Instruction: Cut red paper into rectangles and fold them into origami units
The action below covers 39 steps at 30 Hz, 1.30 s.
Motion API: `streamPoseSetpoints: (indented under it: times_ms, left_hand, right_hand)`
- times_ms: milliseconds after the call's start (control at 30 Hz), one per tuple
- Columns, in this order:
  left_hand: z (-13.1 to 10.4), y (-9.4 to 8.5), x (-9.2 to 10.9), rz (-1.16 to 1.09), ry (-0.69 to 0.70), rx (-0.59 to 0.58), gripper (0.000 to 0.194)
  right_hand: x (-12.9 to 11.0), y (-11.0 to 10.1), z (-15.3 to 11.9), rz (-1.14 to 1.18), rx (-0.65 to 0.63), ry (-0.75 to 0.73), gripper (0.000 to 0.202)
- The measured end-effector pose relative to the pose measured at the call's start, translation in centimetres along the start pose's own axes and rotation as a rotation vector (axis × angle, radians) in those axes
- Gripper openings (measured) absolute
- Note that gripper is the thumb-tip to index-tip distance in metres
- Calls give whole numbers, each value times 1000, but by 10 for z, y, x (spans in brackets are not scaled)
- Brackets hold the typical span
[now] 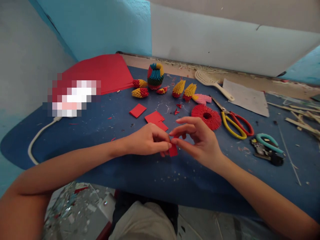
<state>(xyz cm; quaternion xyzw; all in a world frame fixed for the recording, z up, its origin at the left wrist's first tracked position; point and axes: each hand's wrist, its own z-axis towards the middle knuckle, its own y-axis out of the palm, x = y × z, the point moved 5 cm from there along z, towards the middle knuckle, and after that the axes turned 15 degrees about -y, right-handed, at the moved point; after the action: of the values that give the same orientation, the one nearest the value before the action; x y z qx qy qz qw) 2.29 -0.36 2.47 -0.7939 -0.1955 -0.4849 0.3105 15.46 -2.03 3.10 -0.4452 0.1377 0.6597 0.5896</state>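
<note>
Between my two hands, over the near part of the blue table, is a small piece of red paper (173, 150). My left hand (150, 140) pinches it from the left with thumb and fingers. From the right, my right hand (197, 140) grips its upper edge between thumb and fingertips. Just beyond my hands lie small stacks of red paper rectangles (137, 110), (154, 117). A few tiny folded red pieces (177, 111) sit near a red ring of folded paper (206, 116), which is right behind my right hand.
Red sheets (107, 73) cover the back left. Folded-paper models stand mid-back, including a multicoloured vase (155, 76) and yellow-red cones (178, 89). Scissors (233, 120), a hairbrush (215, 83), white paper (246, 96), a turquoise-handled tool (268, 142) and thin sticks (303, 120) lie right. A white cable (37, 138) hangs left.
</note>
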Motion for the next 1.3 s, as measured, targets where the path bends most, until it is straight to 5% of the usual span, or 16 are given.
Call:
streamPoseSetpoints:
  times_ms: [233,367,633,867,1133,1300]
  left_hand:
    - [5,-16,-3,-315,-50,191,20]
    - [4,-15,0,-269,-33,219,22]
    - [2,-12,4,-126,41,249,20]
    - [0,-11,6,75,131,296,24]
    - [-10,-13,14,460,406,593,28]
    - [-5,-15,8,204,231,454,23]
  right_hand:
    - [-17,-7,4,-670,-159,-526,29]
    - [-21,-6,4,-784,-112,-623,19]
    - [-12,-8,6,-581,83,-203,3]
    - [-7,-6,4,-471,154,-20,7]
    - [13,0,-3,2,268,227,7]
    - [17,9,-1,407,326,280,31]
